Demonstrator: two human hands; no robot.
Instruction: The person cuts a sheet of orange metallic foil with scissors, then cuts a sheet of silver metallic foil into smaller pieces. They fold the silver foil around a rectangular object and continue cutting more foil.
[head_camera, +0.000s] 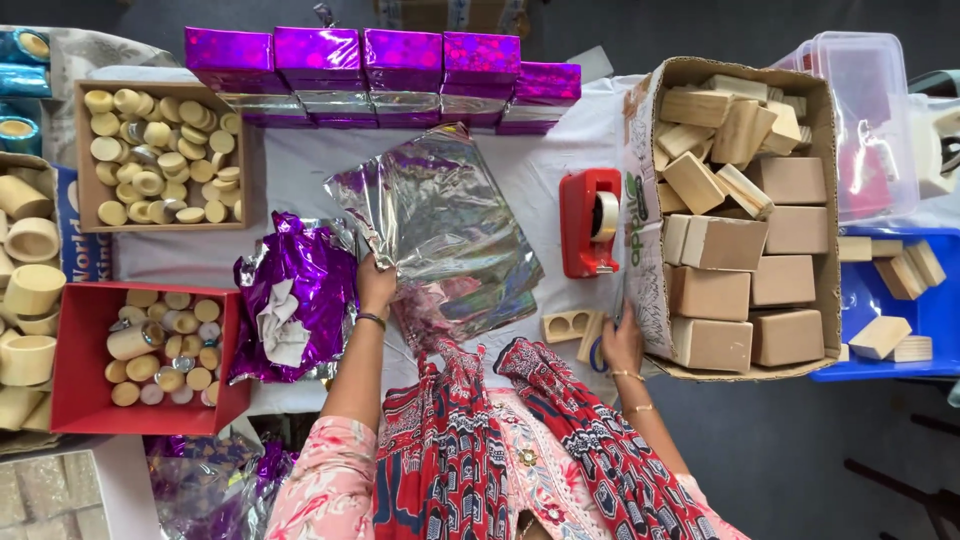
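My left hand (375, 283) pinches the near left edge of a stack of shiny silver foil sheets (440, 225) lying on the white table (300, 160). My right hand (622, 345) rests at the near left corner of a large cardboard box (648, 215) filled with plain wooden blocks (715, 240). Something blue, perhaps scissor handles (597, 357), shows under its fingers, though I cannot tell if they hold it. A small wooden piece with two round holes (567, 325) lies just left of that hand.
A red tape dispenser (590, 222) stands beside the box. Purple wrapped boxes (380, 75) line the far edge. A crumpled purple foil bundle (295, 300), a cardboard tray (160, 155) and a red tray (150, 355) of small wooden lids and cylinders sit left. Blue tray (890, 300) right.
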